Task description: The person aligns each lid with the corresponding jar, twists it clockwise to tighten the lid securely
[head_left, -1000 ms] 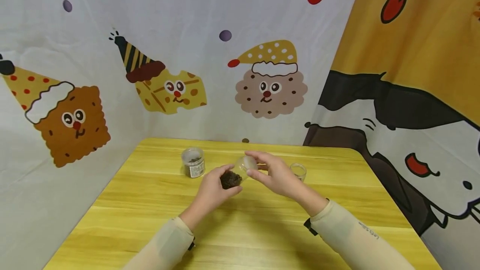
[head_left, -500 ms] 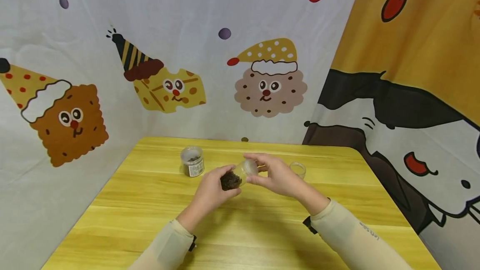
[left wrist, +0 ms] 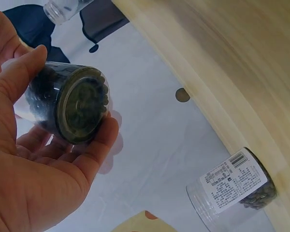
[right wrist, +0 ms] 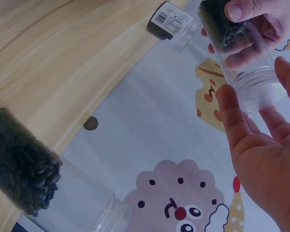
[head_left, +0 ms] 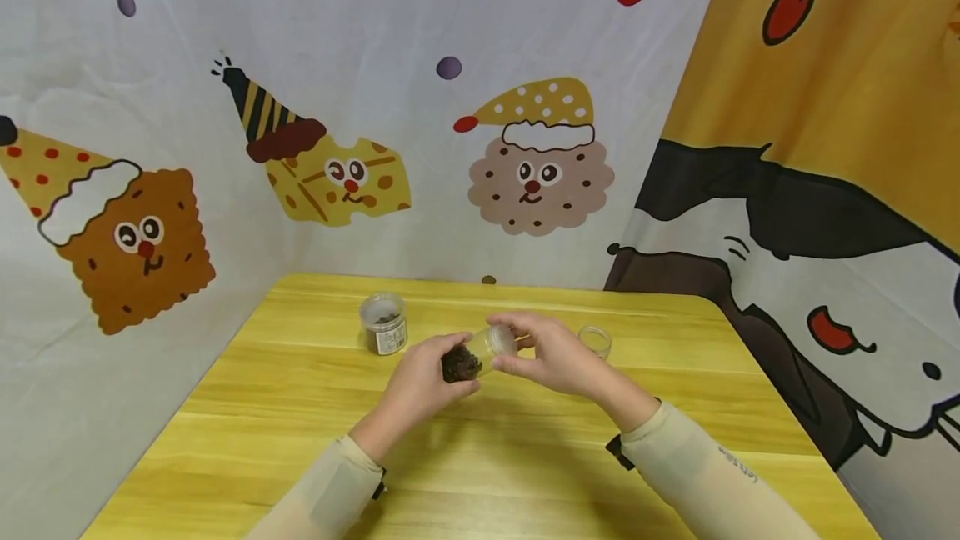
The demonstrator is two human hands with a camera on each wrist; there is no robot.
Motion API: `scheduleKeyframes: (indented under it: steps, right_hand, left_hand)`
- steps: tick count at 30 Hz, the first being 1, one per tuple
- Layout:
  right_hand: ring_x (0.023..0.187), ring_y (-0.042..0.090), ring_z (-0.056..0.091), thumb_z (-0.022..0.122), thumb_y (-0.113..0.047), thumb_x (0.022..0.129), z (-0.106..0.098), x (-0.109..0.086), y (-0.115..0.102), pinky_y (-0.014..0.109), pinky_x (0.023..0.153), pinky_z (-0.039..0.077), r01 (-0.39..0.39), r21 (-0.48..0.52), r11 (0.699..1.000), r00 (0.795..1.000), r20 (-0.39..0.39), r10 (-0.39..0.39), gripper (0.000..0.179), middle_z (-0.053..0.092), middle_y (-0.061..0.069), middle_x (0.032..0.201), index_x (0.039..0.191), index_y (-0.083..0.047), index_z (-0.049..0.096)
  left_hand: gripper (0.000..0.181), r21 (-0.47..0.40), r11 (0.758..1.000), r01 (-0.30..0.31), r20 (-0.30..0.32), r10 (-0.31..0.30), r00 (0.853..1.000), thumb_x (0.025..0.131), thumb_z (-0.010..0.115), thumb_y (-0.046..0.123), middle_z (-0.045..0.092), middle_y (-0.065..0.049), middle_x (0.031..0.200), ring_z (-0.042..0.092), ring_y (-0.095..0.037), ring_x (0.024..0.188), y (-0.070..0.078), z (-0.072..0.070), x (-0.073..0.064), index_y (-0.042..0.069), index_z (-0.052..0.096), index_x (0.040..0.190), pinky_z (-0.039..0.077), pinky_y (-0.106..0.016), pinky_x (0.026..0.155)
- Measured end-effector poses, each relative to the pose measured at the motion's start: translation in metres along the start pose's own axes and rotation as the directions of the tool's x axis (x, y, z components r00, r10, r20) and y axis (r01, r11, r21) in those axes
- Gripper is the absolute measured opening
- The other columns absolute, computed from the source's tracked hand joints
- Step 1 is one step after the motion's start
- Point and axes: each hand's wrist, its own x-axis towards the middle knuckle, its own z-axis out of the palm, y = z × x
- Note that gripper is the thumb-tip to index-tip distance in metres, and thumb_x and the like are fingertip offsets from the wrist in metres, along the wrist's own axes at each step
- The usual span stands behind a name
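Observation:
A clear jar [head_left: 462, 362] with dark, seed-like pieces inside is held tilted above the middle of the table. My left hand [head_left: 420, 377] grips its bottom end, thumb and fingers on opposite sides. On the other end sits a whitish translucent lid [right wrist: 261, 92]. My right hand [head_left: 553, 355] pinches that lid between thumb and fingers. In the left wrist view the round base of the jar [left wrist: 84, 104] faces the camera, while the lid end is mostly hidden behind the left hand.
A labelled clear jar [head_left: 386, 330], partly filled with dark pieces, stands uncovered at the back left. Another uncovered jar [head_left: 596, 340] stands behind the right hand; dark seed-like pieces fill part of it [right wrist: 24, 164]. A printed cloth [head_left: 442, 248] hangs behind the wooden table [head_left: 487, 473].
The right hand's fingers have turned slightly around the lid, dipping a little. The jar stays in nearly the same place, and the left hand has hardly moved.

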Motion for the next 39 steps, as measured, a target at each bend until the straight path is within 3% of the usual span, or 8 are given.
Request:
scheduleKeyframes:
  steps: [7,15,29,39]
  right_hand:
    - [0.116,0.019,0.071,0.077,-0.031,0.101,0.0007,-0.0011,0.0014,0.04,0.103,0.063,-0.015,0.011,1.0,1.0,0.001,0.015,0.057,0.07,0.003,0.137,0.152,-0.015,0.059]
    - [0.113,0.017,0.072,0.074,-0.037,0.102,0.003,-0.0004,0.0005,0.039,0.098,0.064,-0.059,0.006,0.998,0.998,0.004,0.059,0.056,0.073,0.004,0.128,0.152,-0.016,0.058]
    - [0.104,0.013,0.072,0.069,-0.048,0.104,0.0089,-0.0006,0.0021,0.028,0.083,0.062,-0.116,0.001,0.993,0.993,-0.033,0.116,0.057,0.076,0.001,0.119,0.152,-0.02,0.058]
    - [0.099,0.011,0.072,0.07,-0.045,0.104,0.009,-0.0001,0.0026,0.026,0.08,0.061,-0.127,0.008,0.992,0.991,-0.045,0.128,0.056,0.076,0.002,0.116,0.151,-0.017,0.058]
  left_hand:
    - [0.068,0.016,1.0,-0.01,0.01,0.009,1.0,0.081,0.096,0.026,0.075,-0.01,0.134,0.073,-0.03,0.118,0.0004,-0.0018,0.0016,0.011,0.069,0.141,0.063,-0.049,0.098]
    - [0.068,0.094,0.995,-0.032,-0.008,0.033,0.999,0.081,0.096,0.025,0.075,-0.012,0.133,0.072,-0.032,0.12,-0.0002,-0.0016,0.0023,0.01,0.069,0.141,0.062,-0.05,0.099]
    - [0.067,0.214,0.976,-0.043,-0.098,0.065,0.993,0.078,0.098,0.028,0.075,-0.012,0.13,0.072,-0.032,0.118,0.0045,0.0022,-0.0016,0.013,0.071,0.137,0.064,-0.05,0.096]
    - [0.067,0.268,0.961,-0.073,-0.149,0.116,0.982,0.076,0.099,0.027,0.076,-0.011,0.126,0.073,-0.032,0.113,0.0041,0.0065,-0.0015,0.013,0.071,0.136,0.066,-0.049,0.091]
